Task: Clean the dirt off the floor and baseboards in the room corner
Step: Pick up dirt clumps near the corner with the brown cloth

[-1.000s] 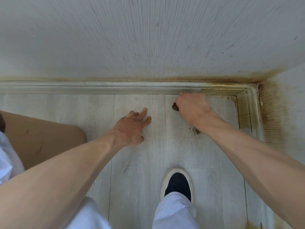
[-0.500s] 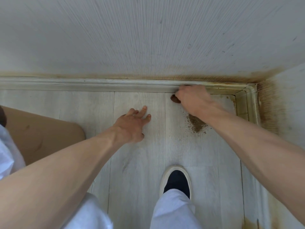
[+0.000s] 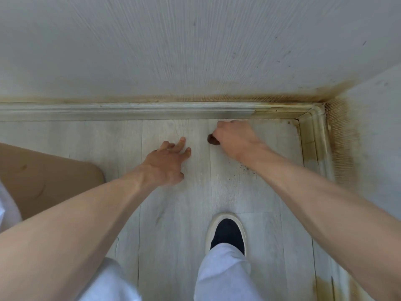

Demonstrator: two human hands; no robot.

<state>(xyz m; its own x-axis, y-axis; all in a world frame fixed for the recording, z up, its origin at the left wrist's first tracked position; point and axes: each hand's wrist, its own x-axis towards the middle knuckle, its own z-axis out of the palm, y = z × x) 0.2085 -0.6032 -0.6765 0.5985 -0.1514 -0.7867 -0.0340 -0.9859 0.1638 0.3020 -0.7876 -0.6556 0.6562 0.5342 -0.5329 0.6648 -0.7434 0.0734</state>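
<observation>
At room corner: R hand (image 3: 233, 139) clenched on dark brown object (image 3: 212, 140), pressed to floor (image 3: 173, 213) near stained baseboard (image 3: 152, 111). L hand (image 3: 167, 164) released, fingers spread on floor. Dirt specks (image 3: 240, 168) beside R wrist.

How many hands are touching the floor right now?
1 for certain: the left hand, fingers spread on the floor. The right hand grips a dark brown object near the baseboard; its contact is hidden.
</observation>
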